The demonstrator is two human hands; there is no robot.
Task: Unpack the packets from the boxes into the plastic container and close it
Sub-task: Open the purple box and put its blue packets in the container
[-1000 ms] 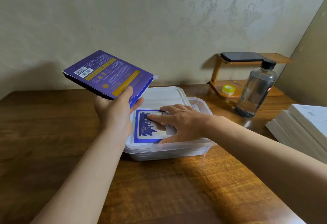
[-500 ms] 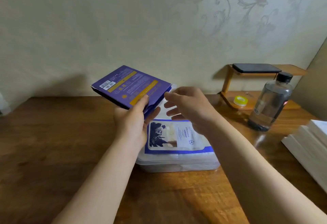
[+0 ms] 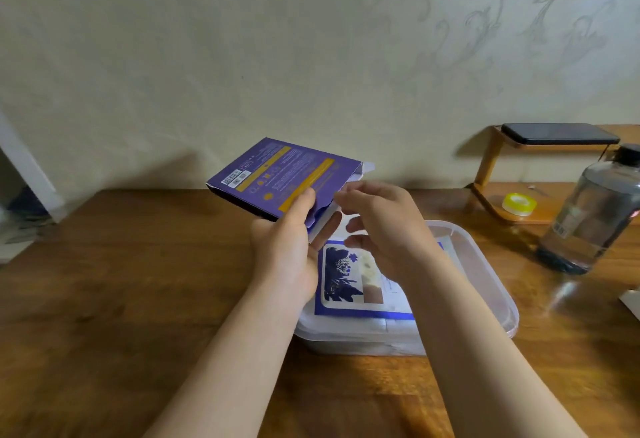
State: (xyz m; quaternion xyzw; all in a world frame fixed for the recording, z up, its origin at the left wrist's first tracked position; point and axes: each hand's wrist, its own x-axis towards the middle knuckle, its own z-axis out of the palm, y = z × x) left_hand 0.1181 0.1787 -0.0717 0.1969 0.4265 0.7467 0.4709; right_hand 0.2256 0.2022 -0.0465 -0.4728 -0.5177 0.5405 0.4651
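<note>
- Packet (image 3: 349, 285): one shows, flat on top in the one container (image 3: 485, 264).
- Right hand (image 3: 384, 230) has lifted off it to the mouth of the box (image 3: 284, 178), fingers loosely bent, empty; that packet looks stowed, another pull likely next.
- Left hand (image 3: 287, 250) grips the one box, thumb on top, raised over the container's far left.
- Behind: one bottle (image 3: 595, 216).

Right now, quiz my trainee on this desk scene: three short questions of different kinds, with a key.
1. True or false: the left hand holds the box.
2. Where does the blue packet lie? A in the container; B on a chair; C in a drawer.
3. Fill in: the tape sits on the wooden ___.
Key: 1 true; 2 A; 3 shelf.
</note>
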